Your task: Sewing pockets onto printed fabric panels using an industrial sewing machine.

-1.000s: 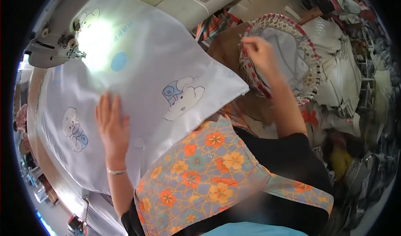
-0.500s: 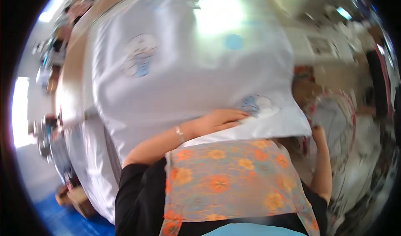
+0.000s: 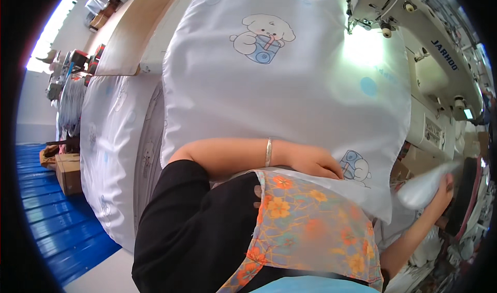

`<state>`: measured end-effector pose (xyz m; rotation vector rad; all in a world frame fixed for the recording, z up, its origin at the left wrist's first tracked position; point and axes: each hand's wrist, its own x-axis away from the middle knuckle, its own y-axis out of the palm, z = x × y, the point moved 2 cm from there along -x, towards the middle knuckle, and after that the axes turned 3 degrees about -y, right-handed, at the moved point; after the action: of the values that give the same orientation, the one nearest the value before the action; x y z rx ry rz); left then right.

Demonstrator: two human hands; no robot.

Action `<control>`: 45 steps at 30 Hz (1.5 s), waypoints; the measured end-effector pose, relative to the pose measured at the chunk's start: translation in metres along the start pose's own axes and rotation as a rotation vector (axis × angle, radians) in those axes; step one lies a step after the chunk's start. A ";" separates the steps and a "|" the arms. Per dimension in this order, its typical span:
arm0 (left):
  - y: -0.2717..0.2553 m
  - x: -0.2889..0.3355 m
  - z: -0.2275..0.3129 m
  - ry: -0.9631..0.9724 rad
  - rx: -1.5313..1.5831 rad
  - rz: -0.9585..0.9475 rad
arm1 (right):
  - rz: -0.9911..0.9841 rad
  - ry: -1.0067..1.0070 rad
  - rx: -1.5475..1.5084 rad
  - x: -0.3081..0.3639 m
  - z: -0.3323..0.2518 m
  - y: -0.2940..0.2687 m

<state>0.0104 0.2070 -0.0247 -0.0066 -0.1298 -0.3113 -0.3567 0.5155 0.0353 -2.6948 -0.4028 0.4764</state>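
Observation:
A wide sheet of shiny white fabric (image 3: 274, 101), printed with cartoon puppies and blue cups, spreads in front of me. Its far right part lies under the lit head of a sewing machine (image 3: 435, 44). Near the front edge, beside a printed puppy, my left hand (image 3: 318, 162) presses on the fabric with bent fingers closed on it; the thumb is hidden. Out to the right, past the fabric's corner, my right hand (image 3: 444, 190) grips a white, glossy piece of cloth (image 3: 422, 188), blurred by motion.
More of the printed white fabric (image 3: 106, 153) hangs off the table's left side. A tan board (image 3: 134, 34) runs along the far left. Cardboard box (image 3: 69, 173) and blue floor (image 3: 31, 189) lie lower left. A dark padded edge (image 3: 466, 199) stands at the right.
My view has turned, so the sewing machine now shows at the upper right. My right hand has moved outward and up with a white piece in it; my left fingers are more bent.

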 end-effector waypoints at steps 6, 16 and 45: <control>0.008 0.019 0.074 0.317 -0.380 0.155 | -0.939 -0.659 0.128 0.065 -0.164 0.234; -0.112 0.018 0.072 0.081 -1.362 1.181 | -1.500 -1.006 0.107 0.160 -0.154 0.339; -0.105 0.005 0.098 0.070 -0.592 1.057 | -0.682 -0.174 -0.369 0.054 -0.183 0.300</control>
<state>-0.0292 0.1085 0.0713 -0.6315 0.0499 0.7159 -0.1757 0.2104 0.0592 -2.6105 -1.5159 0.4567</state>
